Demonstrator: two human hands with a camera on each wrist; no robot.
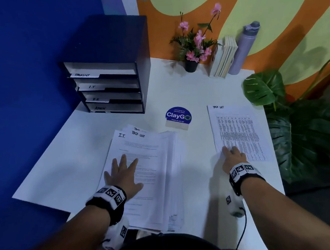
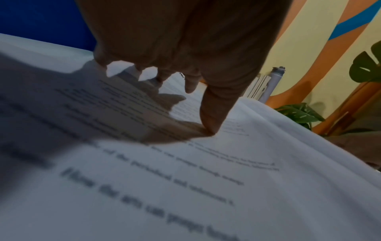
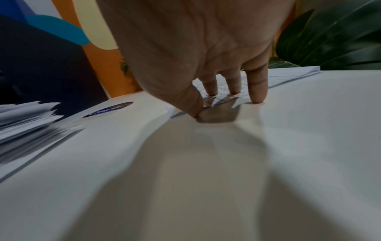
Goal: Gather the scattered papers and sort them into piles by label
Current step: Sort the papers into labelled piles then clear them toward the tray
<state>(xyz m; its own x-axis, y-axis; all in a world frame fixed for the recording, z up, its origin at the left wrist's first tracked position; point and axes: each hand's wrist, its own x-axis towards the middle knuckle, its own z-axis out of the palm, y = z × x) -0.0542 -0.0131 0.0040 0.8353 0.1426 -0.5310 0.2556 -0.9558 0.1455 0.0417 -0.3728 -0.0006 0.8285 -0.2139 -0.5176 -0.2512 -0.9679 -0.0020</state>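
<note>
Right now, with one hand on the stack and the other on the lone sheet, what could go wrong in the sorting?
1. The fanned stack under the left hand mixes "I.T." and "Task list" sheets, so one could be misfiled.
2. The Task list sheet lies near the table edge; the right hand only touches its near corner with its fingertips and could nudge it off.

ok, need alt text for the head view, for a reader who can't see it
On a white table, the left hand presses flat on a paper stack topped by an I.T. sheet, while the right hand touches a separate Task List sheet. A labelled tray organizer stands behind.
</note>
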